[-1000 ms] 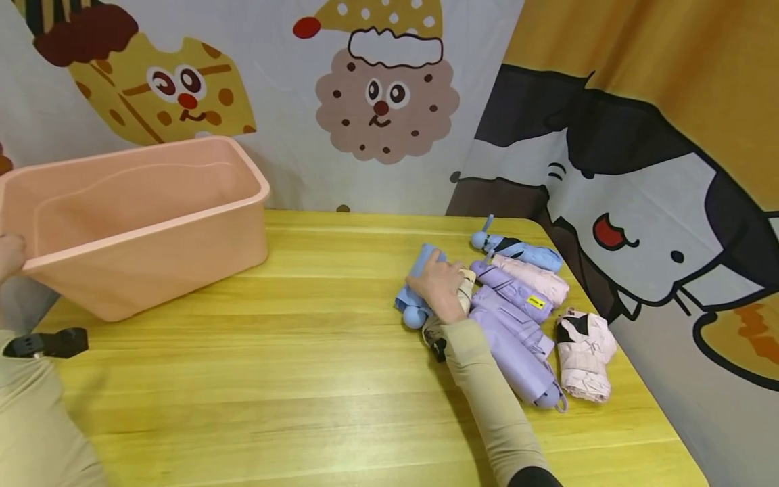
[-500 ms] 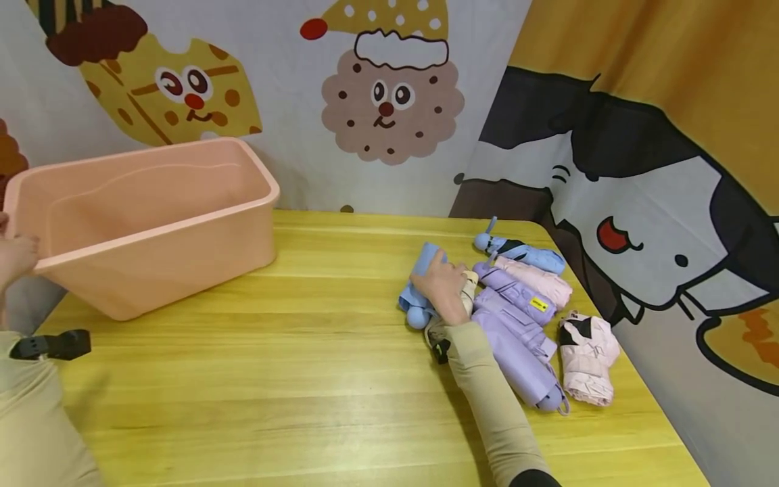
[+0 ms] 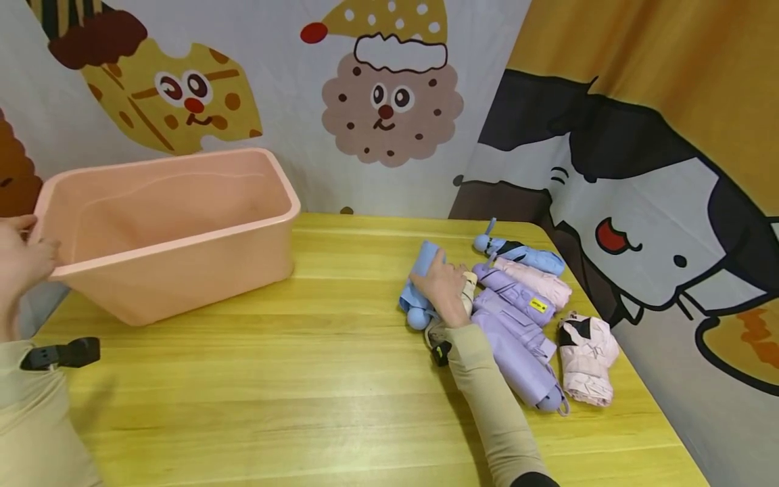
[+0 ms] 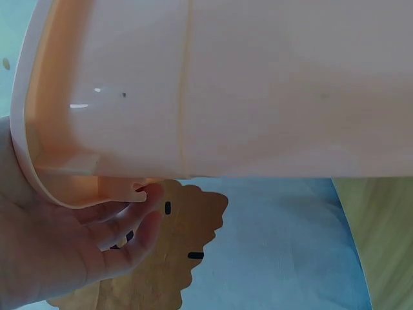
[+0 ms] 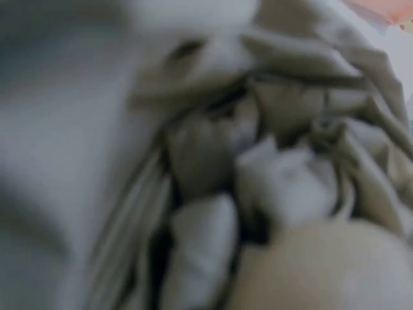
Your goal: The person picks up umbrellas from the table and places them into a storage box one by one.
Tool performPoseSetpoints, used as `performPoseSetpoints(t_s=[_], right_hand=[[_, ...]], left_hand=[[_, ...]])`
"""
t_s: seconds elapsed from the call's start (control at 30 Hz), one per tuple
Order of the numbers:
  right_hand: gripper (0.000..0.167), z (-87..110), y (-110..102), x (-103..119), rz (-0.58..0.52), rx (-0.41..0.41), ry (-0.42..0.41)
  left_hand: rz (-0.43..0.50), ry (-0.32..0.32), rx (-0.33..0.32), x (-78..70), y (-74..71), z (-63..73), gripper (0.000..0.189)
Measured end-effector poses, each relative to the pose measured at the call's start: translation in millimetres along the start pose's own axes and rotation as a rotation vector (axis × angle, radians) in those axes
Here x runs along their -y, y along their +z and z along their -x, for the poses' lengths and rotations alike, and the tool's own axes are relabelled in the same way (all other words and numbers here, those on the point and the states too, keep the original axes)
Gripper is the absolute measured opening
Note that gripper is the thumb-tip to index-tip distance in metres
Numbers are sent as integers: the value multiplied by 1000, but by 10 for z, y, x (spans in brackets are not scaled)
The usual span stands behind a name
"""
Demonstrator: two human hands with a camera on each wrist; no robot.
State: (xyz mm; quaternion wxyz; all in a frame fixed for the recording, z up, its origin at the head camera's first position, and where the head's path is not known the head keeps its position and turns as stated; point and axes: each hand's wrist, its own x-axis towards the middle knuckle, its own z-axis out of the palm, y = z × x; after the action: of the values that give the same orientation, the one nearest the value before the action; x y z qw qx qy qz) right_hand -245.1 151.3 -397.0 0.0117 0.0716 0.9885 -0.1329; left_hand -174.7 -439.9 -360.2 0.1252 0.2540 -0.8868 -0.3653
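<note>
My left hand [image 3: 23, 260] grips the near left corner of a pink plastic bin [image 3: 201, 277], its fingers hooked under the rim in the left wrist view. My right hand [image 3: 443, 287] rests over a folded blue umbrella [image 3: 417, 297] and a beige umbrella [image 3: 468, 289] beside it. Thumb and index finger lie across the blue one; how far the other fingers curl is hidden. Creased beige fabric [image 5: 284, 181] fills the blurred right wrist view.
Right of my hand lie purple umbrellas [image 3: 517, 358], a pink one [image 3: 535, 279], another blue one [image 3: 529, 256] and a pale pink one [image 3: 589, 362] near the right edge of the wooden table [image 3: 292, 406]. A cartoon-print curtain [image 3: 389, 182] hangs behind.
The bin has slid rightward along the table with my left hand on its corner, and slightly nearer. My right hand has stayed in place on the umbrellas.
</note>
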Motion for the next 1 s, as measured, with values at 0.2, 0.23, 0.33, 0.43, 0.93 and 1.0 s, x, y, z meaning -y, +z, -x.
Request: performPoseSetpoints(t_s=[0.2,0.23,0.33,0.43,0.93,1.0], right_hand=[[78,49,21,-6,-80,19,18],[79,50,23,-6,-93,17,19],[82,40,17,-14,-126,-7,11],[83,28,-1,-15,-174,-37,-1],[84,24,-60,-42,-346,-90,-33],[84,17,-69,-47,-355,-104,-34]], left_hand=[[-161,2,36,-591,-41,549,61],[-170,14,33,-618,-35,581,60],[-186,13,48,-721,-34,683,59],[-186,24,69,-803,-39,772,58],[-191,158,110,-956,106,945,57],[-189,171,118,-972,119,966,57]])
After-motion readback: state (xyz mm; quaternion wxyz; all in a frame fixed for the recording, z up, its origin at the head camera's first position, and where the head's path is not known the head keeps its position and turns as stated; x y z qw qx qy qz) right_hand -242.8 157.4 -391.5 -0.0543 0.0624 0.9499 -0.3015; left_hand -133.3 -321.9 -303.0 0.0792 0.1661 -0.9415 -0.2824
